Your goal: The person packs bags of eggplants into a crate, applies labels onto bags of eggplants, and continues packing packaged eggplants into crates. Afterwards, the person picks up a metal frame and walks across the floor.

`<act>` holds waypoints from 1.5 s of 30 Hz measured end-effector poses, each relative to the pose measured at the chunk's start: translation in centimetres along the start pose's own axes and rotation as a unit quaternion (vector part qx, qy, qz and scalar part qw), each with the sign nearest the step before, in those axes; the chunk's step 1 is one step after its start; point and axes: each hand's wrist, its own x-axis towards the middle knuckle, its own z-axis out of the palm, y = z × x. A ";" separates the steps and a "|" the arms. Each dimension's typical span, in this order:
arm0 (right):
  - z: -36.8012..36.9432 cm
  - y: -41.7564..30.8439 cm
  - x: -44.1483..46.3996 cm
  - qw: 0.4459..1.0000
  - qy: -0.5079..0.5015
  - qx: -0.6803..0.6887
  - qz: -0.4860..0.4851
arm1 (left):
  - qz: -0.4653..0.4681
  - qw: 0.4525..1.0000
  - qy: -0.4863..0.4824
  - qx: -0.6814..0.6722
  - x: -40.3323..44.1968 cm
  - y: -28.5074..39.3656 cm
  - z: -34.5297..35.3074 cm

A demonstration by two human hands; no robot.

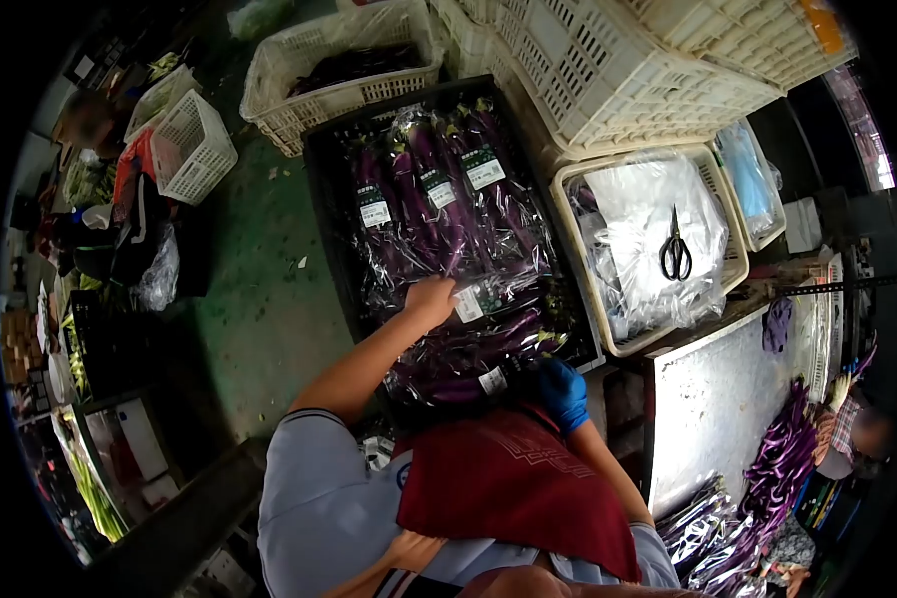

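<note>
A black crate (329,239) in front of me holds several clear bags of long purple eggplants (406,189) with white and green labels. My left hand (432,301), bare, is closed at the middle of the crate on the plastic of a bag of eggplants (503,289). More bagged eggplants (448,387) lie crosswise at the crate's near end. My right hand (565,392), in a blue glove, is curled at the near right corner of the crate. What its fingers hold, if anything, is hidden.
On the right, a white basket (608,344) holds clear plastic bags (658,209) with black scissors (676,257) on top. Stacked white crates (588,80) stand behind it. Loose eggplants (779,439) lie by a metal table (708,399). People are at far left and right.
</note>
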 end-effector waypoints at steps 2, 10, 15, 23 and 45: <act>0.0 0.1 -0.1 1.000 0.012 0.001 -0.002 | 0.002 0.998 -0.055 0.005 0.9 0.2 -1.1; 0.4 0.2 -0.4 0.999 0.042 -0.025 -0.021 | -0.125 0.778 0.108 -0.606 12.2 1.5 -4.8; 0.6 -0.2 -0.3 0.997 0.055 -0.043 -0.017 | -0.179 0.756 0.042 -0.628 16.5 3.6 -4.8; 0.7 -1.1 -0.3 0.994 0.068 -0.080 -0.012 | -0.064 0.713 0.194 -0.670 19.3 4.5 -3.1; 0.0 -0.6 0.9 0.999 0.005 -0.039 -0.032 | -0.130 0.831 0.084 -0.535 12.4 1.0 -4.5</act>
